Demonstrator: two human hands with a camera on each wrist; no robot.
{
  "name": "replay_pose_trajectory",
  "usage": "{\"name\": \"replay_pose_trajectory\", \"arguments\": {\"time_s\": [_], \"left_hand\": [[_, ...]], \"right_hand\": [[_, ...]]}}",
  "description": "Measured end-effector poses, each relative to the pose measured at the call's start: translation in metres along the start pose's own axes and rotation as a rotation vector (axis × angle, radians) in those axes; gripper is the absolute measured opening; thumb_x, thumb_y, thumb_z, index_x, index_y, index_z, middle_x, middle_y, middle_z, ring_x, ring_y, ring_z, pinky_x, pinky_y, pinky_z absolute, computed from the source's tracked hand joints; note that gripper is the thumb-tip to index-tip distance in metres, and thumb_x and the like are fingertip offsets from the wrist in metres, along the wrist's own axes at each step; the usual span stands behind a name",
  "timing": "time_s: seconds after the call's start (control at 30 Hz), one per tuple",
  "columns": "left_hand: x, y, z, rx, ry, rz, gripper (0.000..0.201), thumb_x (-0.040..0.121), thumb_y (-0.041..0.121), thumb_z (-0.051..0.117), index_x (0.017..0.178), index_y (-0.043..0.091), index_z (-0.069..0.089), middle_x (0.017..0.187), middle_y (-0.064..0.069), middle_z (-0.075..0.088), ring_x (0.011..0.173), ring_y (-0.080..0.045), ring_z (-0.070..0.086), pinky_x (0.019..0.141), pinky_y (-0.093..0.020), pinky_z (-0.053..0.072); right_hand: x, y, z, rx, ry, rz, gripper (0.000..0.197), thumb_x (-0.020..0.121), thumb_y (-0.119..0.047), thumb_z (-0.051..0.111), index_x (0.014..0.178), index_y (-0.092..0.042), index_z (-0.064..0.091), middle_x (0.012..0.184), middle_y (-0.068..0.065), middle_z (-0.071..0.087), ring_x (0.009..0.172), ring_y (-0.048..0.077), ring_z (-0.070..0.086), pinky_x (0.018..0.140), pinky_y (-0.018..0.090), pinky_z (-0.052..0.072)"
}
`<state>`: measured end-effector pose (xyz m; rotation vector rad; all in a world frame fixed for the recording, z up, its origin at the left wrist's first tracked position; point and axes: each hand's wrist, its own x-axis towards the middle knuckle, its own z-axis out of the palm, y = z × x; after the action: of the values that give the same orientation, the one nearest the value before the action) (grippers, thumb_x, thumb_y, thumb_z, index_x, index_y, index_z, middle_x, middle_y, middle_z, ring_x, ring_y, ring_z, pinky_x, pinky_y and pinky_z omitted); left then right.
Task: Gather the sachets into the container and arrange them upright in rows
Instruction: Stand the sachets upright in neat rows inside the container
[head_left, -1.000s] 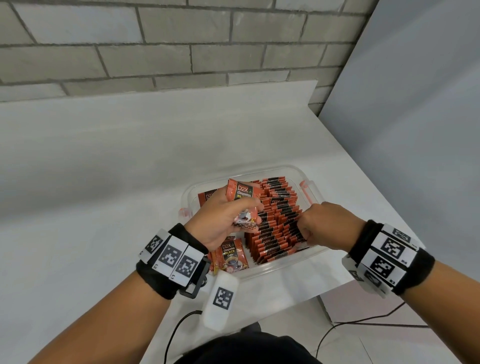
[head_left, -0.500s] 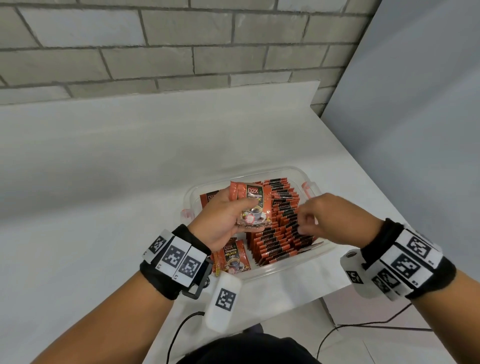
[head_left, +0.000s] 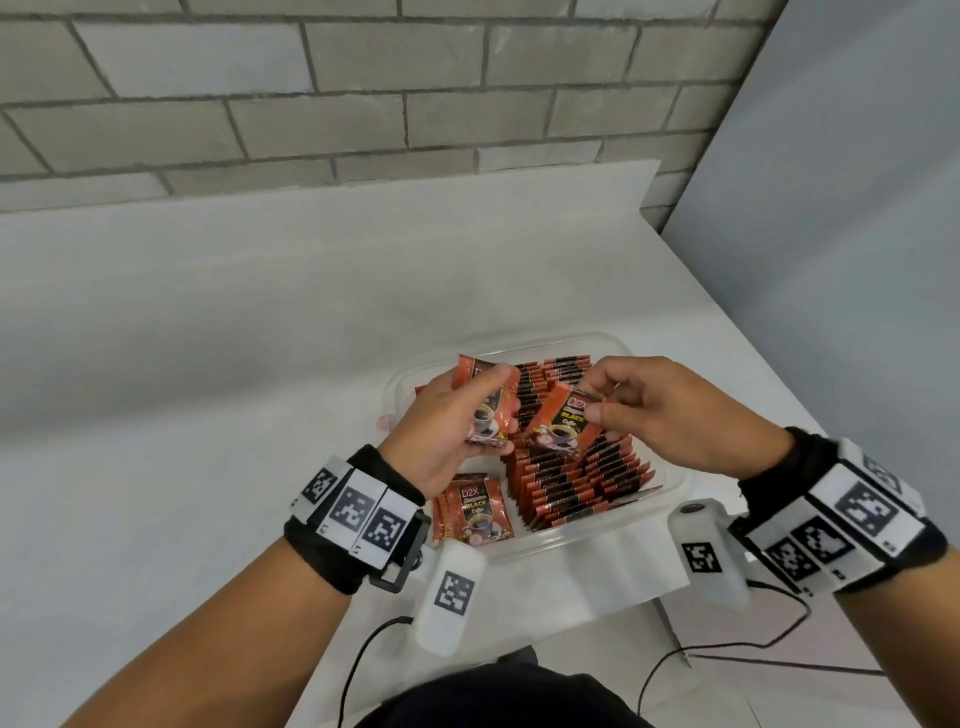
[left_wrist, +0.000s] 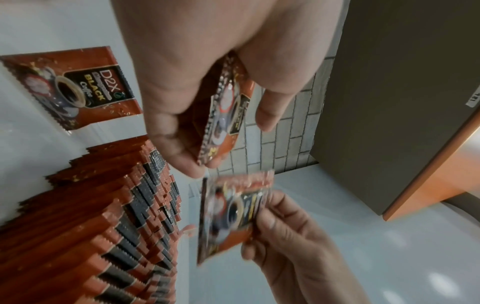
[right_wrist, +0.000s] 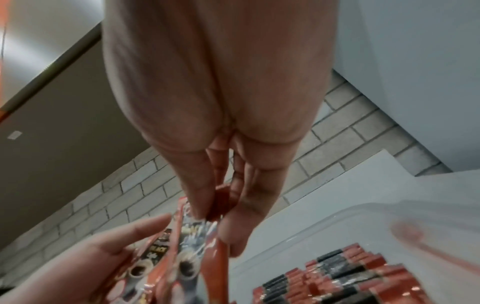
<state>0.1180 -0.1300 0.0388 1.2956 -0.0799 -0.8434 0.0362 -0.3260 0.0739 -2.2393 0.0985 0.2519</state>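
over white table, right hand (head_left: 670, 415) now pinches a sachet (head_left: 563, 428); left hand (head_left: 447, 426) still grips its stack (head_left: 488, 410).

You have a white tabletop (head_left: 218, 364) filling the middle of the frame, and only the clear container (head_left: 670, 480) sits on it, lower right.

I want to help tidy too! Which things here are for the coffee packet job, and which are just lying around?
For the job:
container
upright rows of sachets
flat sachet
sachet in the left hand
sachet in the right hand

Just lying about:
cables
white table
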Motion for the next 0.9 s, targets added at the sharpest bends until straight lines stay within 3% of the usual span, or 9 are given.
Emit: {"name": "replay_pose_trajectory", "arguments": {"time_s": [0.13,0.3,0.43,0.57,0.67,0.73,0.8,0.9], "left_hand": [[0.001,0.000,-0.003,0.000,0.022,-0.001,0.034,0.091,0.025,0.058,0.119,0.006,0.060,0.085,-0.005,0.068,0.071,-0.016,0.064,0.069,-0.031,0.051],[0.001,0.000,-0.002,0.001,-0.002,-0.008,0.032,0.091,0.025,0.058,0.118,0.008,0.061,0.084,-0.003,0.069,0.071,-0.014,0.065,0.066,-0.029,0.051],[0.001,0.001,-0.001,0.003,-0.011,-0.011,0.029,0.091,0.025,0.058,0.116,0.009,0.062,0.079,0.000,0.070,0.069,-0.012,0.066,0.064,-0.028,0.049],[0.001,0.000,-0.002,-0.004,-0.009,-0.004,0.029,0.091,0.023,0.058,0.116,0.009,0.062,0.076,0.001,0.070,0.067,-0.012,0.066,0.063,-0.028,0.050],[0.000,0.000,-0.002,-0.003,-0.005,0.000,0.029,0.090,0.023,0.058,0.115,0.010,0.062,0.075,0.001,0.069,0.067,-0.012,0.065,0.062,-0.028,0.049],[-0.001,0.001,-0.002,-0.007,-0.008,0.001,0.027,0.091,0.023,0.058,0.114,0.010,0.062,0.075,0.000,0.069,0.067,-0.013,0.065,0.062,-0.027,0.050],[-0.001,0.001,-0.002,-0.010,-0.008,0.003,0.023,0.090,0.023,0.059,0.110,0.012,0.063,0.076,-0.001,0.069,0.067,-0.014,0.064,0.063,-0.028,0.051],[-0.001,0.000,-0.003,-0.005,-0.014,0.010,0.018,0.091,0.023,0.058,0.105,0.014,0.064,0.076,-0.001,0.069,0.067,-0.014,0.064,0.064,-0.028,0.052]], "right_hand": [[-0.012,0.008,0.002,-0.173,-0.146,-0.029,0.004,0.091,-0.015,0.060,0.089,-0.017,0.064,0.081,-0.011,0.069,0.079,-0.002,0.063,0.080,0.009,0.038],[-0.016,0.015,0.015,-0.299,-0.295,-0.018,0.008,0.091,-0.013,0.061,0.088,-0.020,0.063,0.084,-0.009,0.067,0.077,0.000,0.064,0.073,0.020,0.051],[-0.015,0.017,0.033,-0.422,-0.273,-0.043,0.013,0.090,-0.015,0.061,0.097,-0.019,0.072,0.093,-0.011,0.066,0.083,0.000,0.057,0.078,0.013,0.044],[-0.016,0.017,0.041,-0.502,-0.219,-0.079,0.022,0.094,-0.018,0.054,0.105,-0.020,0.073,0.095,-0.005,0.052,0.085,0.002,0.042,0.073,0.011,0.035],[-0.014,0.012,0.038,-0.577,-0.232,-0.094,0.024,0.094,-0.015,0.051,0.108,-0.019,0.071,0.095,-0.009,0.055,0.084,0.002,0.043,0.070,0.010,0.033],[-0.011,0.009,0.036,-0.624,-0.245,-0.101,0.021,0.092,-0.012,0.053,0.102,-0.019,0.070,0.089,-0.013,0.055,0.080,0.002,0.045,0.066,0.007,0.032],[-0.008,0.009,0.037,-0.680,-0.263,-0.100,0.017,0.090,-0.011,0.054,0.092,-0.019,0.069,0.085,-0.011,0.061,0.077,0.004,0.051,0.067,0.009,0.034],[-0.005,0.009,0.041,-0.730,-0.312,-0.052,0.019,0.089,-0.009,0.053,0.087,-0.020,0.069,0.088,-0.008,0.067,0.080,0.009,0.058,0.076,0.022,0.046]]}}
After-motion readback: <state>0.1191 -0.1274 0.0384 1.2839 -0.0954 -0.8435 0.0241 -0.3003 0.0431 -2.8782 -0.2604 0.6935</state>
